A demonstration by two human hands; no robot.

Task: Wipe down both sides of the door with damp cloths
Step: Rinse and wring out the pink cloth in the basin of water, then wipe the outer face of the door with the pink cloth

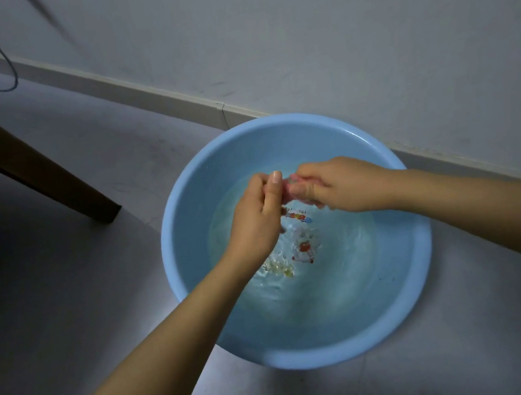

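Basin (420, 280) print (297, 217) lettering: unreadable

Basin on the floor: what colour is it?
Light blue basin, with a colourful cartoon print on its bottom under the water; the head view shows it.

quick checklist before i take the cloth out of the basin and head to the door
1. Both hands on the cloth: ok. The left hand and right hand grip it at opposite ends.
2. Cloth over the basin, so drips fall inside: ok.
3. Cloth wrung to damp: cannot tell; it is bunched between the hands, and the water below is rippling.
4. Basin standing flat on the floor: ok.
5. Way to the door: cannot tell; no door is in view.
6. Table leg apart from the basin: ok.
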